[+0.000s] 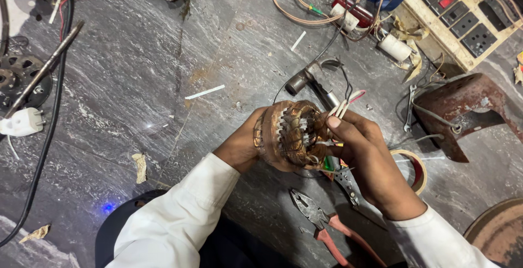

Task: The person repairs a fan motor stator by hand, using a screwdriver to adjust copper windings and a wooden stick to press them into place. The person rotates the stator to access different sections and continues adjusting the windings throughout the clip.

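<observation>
the left hand [242, 145] cups a copper-wound motor stator [291, 134], already wound, while right hand [365, 153] fingers pinch its white-sleeved lead wires [344, 104], loose and unconnected, pliers [321, 224] idle nearby.

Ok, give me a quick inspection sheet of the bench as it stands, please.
Surface: dark stone slab, scuffed, with paper scraps.
Job's things: copper-wound stator held above the slab; thin lead wires rise from it.
Clutter: pliers, tape roll, hammer, rusty metal cover, white plug, metal rod.
Grips: left hand cups the stator; right hand pinches the lead wires.
Cables: black cable at left; looped wires at top.
Surroundings: switch and socket board, top right.
</observation>
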